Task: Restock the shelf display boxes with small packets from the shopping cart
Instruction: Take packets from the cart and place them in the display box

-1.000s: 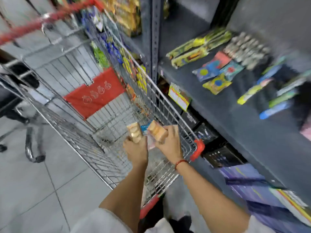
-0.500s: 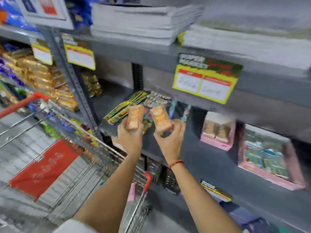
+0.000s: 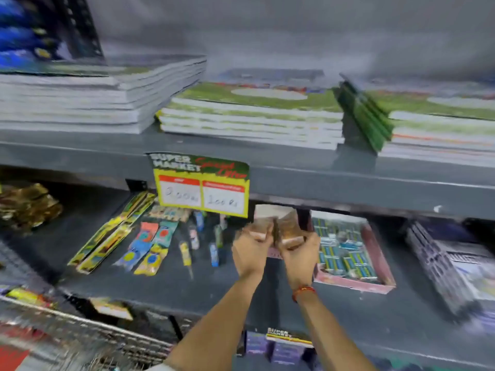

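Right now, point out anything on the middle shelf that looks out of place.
Several small packets lie scattered loose and askew on the shelf, left of both hands, outside any display box. The pink box of packets right of them looks orderly.

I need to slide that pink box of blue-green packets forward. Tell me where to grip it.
Take the pink box by its front wall, coming from the aisle side. That low rim faces you at the shelf edge, uncovered, and the hands are busy left of it.
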Demonstrator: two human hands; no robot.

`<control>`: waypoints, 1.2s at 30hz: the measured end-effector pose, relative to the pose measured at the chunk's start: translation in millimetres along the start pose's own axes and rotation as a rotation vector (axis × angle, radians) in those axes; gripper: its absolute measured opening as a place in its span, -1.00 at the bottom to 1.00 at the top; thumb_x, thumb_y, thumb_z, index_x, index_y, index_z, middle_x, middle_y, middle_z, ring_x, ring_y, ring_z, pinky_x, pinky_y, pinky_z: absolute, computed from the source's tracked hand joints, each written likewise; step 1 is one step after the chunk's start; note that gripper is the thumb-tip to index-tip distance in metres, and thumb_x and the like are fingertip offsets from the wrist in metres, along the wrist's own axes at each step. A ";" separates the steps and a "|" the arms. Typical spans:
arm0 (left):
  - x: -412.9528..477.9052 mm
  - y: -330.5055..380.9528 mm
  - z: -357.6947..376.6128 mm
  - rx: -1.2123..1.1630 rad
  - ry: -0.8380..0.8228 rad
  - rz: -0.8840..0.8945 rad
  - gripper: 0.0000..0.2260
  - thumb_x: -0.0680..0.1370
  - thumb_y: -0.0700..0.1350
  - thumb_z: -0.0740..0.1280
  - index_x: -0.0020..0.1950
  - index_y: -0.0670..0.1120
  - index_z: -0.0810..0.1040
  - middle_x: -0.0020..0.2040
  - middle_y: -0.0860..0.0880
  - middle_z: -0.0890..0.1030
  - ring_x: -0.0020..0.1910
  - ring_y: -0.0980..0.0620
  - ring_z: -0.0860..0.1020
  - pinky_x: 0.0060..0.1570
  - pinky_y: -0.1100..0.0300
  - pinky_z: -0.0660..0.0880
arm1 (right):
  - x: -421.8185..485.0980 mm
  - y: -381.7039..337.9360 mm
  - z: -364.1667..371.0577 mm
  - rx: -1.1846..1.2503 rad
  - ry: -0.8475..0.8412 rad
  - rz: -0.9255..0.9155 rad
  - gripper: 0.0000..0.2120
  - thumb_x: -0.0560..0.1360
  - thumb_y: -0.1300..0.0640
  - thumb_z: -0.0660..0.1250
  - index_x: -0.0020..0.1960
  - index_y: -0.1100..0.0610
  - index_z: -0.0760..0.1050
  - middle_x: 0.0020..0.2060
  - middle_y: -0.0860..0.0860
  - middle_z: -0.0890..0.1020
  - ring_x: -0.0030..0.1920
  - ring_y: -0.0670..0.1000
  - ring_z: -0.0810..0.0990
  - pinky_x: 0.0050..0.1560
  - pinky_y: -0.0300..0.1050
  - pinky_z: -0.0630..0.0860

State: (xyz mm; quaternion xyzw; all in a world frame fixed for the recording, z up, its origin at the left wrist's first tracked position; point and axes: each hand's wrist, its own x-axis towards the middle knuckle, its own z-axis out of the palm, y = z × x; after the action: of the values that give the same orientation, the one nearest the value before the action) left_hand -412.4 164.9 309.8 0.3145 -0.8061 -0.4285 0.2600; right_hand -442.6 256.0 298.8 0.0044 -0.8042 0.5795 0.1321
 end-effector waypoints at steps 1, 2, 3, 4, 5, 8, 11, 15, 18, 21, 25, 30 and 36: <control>1.2 -2.8 8.4 0.021 -0.019 -0.016 -0.63 0.34 0.17 0.42 -0.01 -0.07 0.62 -0.11 -0.09 0.66 -0.12 -0.08 0.64 -0.17 0.07 0.60 | 1.6 2.9 -1.0 -0.027 -0.017 -0.001 -0.64 0.31 0.29 0.48 0.00 0.32 0.38 0.00 0.26 0.48 -0.07 0.16 0.48 -0.12 -0.32 0.26; -0.1 0.5 11.6 0.028 -0.031 -0.024 -0.63 0.36 0.11 0.43 0.02 -0.10 0.61 -0.04 -0.11 0.62 -0.07 -0.11 0.62 -0.12 0.06 0.58 | 2.4 4.6 -1.1 -0.059 -0.039 -0.006 -0.64 0.33 0.29 0.47 0.03 0.32 0.39 0.03 0.26 0.47 -0.04 0.17 0.48 -0.11 -0.34 0.24; 1.3 1.3 16.1 0.021 -0.039 -0.036 -0.64 0.38 0.05 0.44 0.06 -0.14 0.59 0.02 -0.13 0.59 -0.03 -0.13 0.61 -0.07 0.08 0.55 | 3.2 5.0 -1.6 -0.095 -0.066 -0.011 -0.61 0.35 0.29 0.46 0.09 0.32 0.39 0.09 0.25 0.46 0.01 0.17 0.47 -0.05 -0.35 0.25; 3.2 2.3 19.0 0.001 -0.049 -0.042 -0.65 0.40 0.00 0.44 0.10 -0.17 0.58 0.07 -0.15 0.56 0.01 -0.12 0.59 -0.03 0.12 0.51 | 3.4 4.9 -1.3 -0.124 -0.094 -0.008 -0.57 0.37 0.28 0.45 0.17 0.28 0.39 0.14 0.22 0.44 0.07 0.16 0.47 0.02 -0.32 0.28; 5.8 3.4 22.0 -0.022 -0.068 -0.041 -0.64 0.41 -0.03 0.43 0.14 -0.17 0.57 0.11 -0.14 0.54 0.04 -0.09 0.57 -0.01 0.19 0.47 | 5.2 5.3 -1.0 -0.139 -0.124 -0.005 -0.54 0.38 0.27 0.44 0.23 0.25 0.38 0.19 0.21 0.41 0.11 0.15 0.47 0.07 -0.28 0.32; 12.9 3.4 27.1 -0.100 -0.144 -0.002 -0.64 0.44 -0.08 0.40 0.20 -0.17 0.54 0.19 -0.15 0.50 0.12 -0.06 0.53 0.07 0.31 0.38 | 12.4 8.2 2.7 -0.164 -0.219 -0.028 -0.49 0.39 0.27 0.43 0.31 0.24 0.40 0.27 0.22 0.38 0.20 0.17 0.47 0.15 -0.31 0.31; 17.0 -3.2 27.1 -0.060 -0.204 0.078 -0.67 0.47 -0.19 0.37 0.23 -0.21 0.52 0.31 -0.17 0.43 0.22 -0.07 0.49 0.11 0.44 0.30 | 17.1 10.6 4.4 -0.274 -0.296 -0.057 -0.56 0.44 0.29 0.34 0.32 0.22 0.42 0.33 0.21 0.39 0.26 0.17 0.47 0.28 -0.19 0.36; 25.1 -14.8 25.3 0.217 -0.283 0.213 -0.58 0.48 -0.28 0.28 0.34 -0.13 0.43 0.40 -0.11 0.36 0.12 -0.13 0.57 0.09 0.12 0.52 | 20.5 13.0 6.0 -0.458 -0.319 -0.116 -0.61 0.51 0.34 0.16 0.32 0.15 0.40 0.34 0.15 0.41 0.17 0.17 0.55 0.17 0.00 0.51; 29.3 -16.9 24.1 0.487 -0.278 0.300 -0.60 0.51 -0.24 0.27 0.35 -0.07 0.42 0.37 -0.07 0.43 0.14 -0.15 0.56 0.05 0.01 0.53 | 23.8 13.2 8.2 -0.574 -0.339 -0.113 -0.57 0.52 0.36 0.11 0.37 0.15 0.34 0.35 0.17 0.39 0.14 0.22 0.57 0.10 0.07 0.55; 33.9 -17.1 20.3 0.749 -0.234 0.453 -0.68 0.50 -0.14 0.31 0.26 -0.09 0.51 0.23 -0.05 0.56 0.19 -0.10 0.48 0.09 0.04 0.47 | 24.1 15.0 11.4 -0.698 -0.372 -0.143 -0.52 0.50 0.38 0.13 0.40 0.16 0.28 0.32 0.19 0.43 0.19 0.23 0.52 0.08 0.07 0.56; 39.2 -18.5 14.7 0.929 -0.243 0.533 -0.79 0.47 -0.12 0.34 0.08 -0.12 0.63 0.16 -0.02 0.60 0.19 -0.11 0.44 0.05 0.04 0.42 | 22.4 15.5 18.0 -0.914 -0.411 -0.200 -0.63 0.49 0.41 0.15 0.27 0.24 0.39 0.17 0.19 0.57 0.28 0.18 0.40 0.02 0.03 0.57; 45.1 -11.3 18.1 1.013 -0.284 0.582 -0.78 0.44 -0.25 0.35 0.08 -0.16 0.61 0.19 -0.09 0.57 0.24 -0.14 0.41 0.08 0.04 0.42 | 27.6 12.7 18.2 -0.991 -0.454 -0.230 -0.63 0.48 0.35 0.26 0.27 0.23 0.37 0.18 0.18 0.55 0.30 0.17 0.37 0.04 0.03 0.57; 33.5 -15.0 -1.3 0.842 -0.227 0.581 -0.71 0.42 -0.14 0.39 0.14 -0.09 0.57 0.21 -0.06 0.53 0.19 -0.11 0.47 0.09 0.02 0.42 | 13.6 2.1 16.2 -0.864 -0.290 -0.312 -0.65 0.43 0.38 0.23 0.22 0.27 0.44 0.20 0.25 0.54 0.18 0.28 0.46 0.00 0.11 0.56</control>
State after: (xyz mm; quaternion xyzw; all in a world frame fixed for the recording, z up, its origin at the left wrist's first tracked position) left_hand -429.6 133.2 302.6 0.1068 -0.9857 -0.0090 0.1301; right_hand -459.5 243.5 295.0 0.1504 -0.9713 0.1589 0.0937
